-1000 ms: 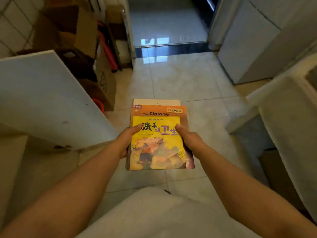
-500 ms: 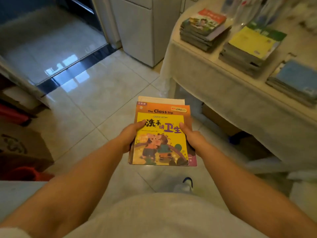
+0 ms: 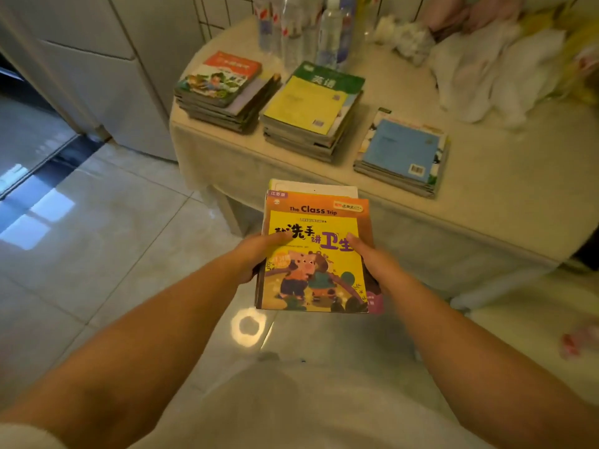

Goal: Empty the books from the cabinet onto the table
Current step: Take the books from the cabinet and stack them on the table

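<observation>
I carry a stack of books (image 3: 316, 222) in both hands, a yellow picture book with a pig on top and an orange "The Class Trip" book under it. My left hand (image 3: 256, 257) grips the stack's left edge, thumb on the cover. My right hand (image 3: 372, 264) grips the right edge the same way. The stack hangs over the floor just in front of the table (image 3: 486, 215), which has a pale cloth. Three piles of books lie on it: left pile (image 3: 223, 89), middle pile (image 3: 311, 108), right pile (image 3: 402, 150). The cabinet is out of view.
Clear bottles (image 3: 304, 27) stand at the table's back. Crumpled white cloths or bags (image 3: 486, 66) fill its right rear. A white fridge-like unit (image 3: 107, 72) stands left of the table. Glossy tiled floor (image 3: 97, 254) lies below; a doorway threshold (image 3: 48, 170) is at the left.
My view has swung right, from the cardboard boxes and doorway to the table. The stack in my hands has come closer to the table's front edge. My grip is unchanged.
</observation>
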